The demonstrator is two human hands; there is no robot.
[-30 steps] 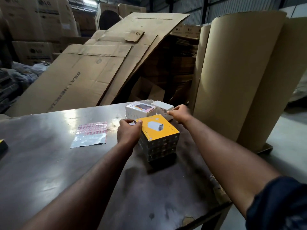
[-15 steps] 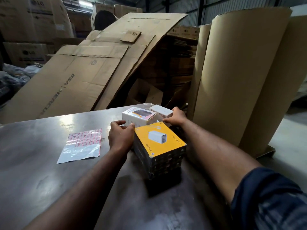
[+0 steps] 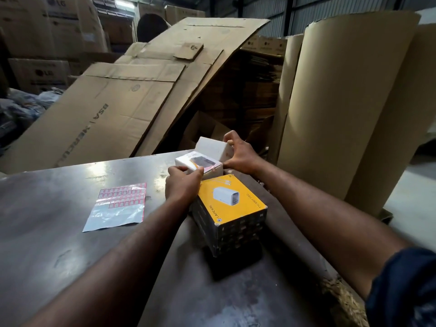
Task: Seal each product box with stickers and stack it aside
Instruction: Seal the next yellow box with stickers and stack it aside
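Leaning over a dull steel table (image 3: 59, 232), scuffed and catching a patch of glare near its far edge, I have a warehouse around me: big flattened cartons (image 3: 113, 114) slope against the table's far side, brown LG cartons (image 3: 47, 31) are piled up at the back left, and tall corrugated rolls (image 3: 349, 109) stand on the floor to my right. On the table to my left lies a sticker sheet (image 3: 118, 206), rows of small red-edged labels across its upper part and bare shiny backing below, well apart from the boxes. Just in front of me sits a yellow-topped stack (image 3: 231, 208), its lid printed with a white charger and the words LAPCARE and THUMBY TRIO, its dark sides banded in layers. Just beyond it, near the table's far edge, is a printed white box (image 3: 199, 164), small and flat, with a dark picture and an orange patch on its top face. My left hand (image 3: 182, 185) pinches that box at its near left corner, thumb on the side and fingers curled over the edge. My right hand (image 3: 240, 154) is clamped round a plain white box (image 3: 213, 148), forefinger over its top, thumb low; this box is tilted up behind the printed one, and whether it touches the table I cannot tell.
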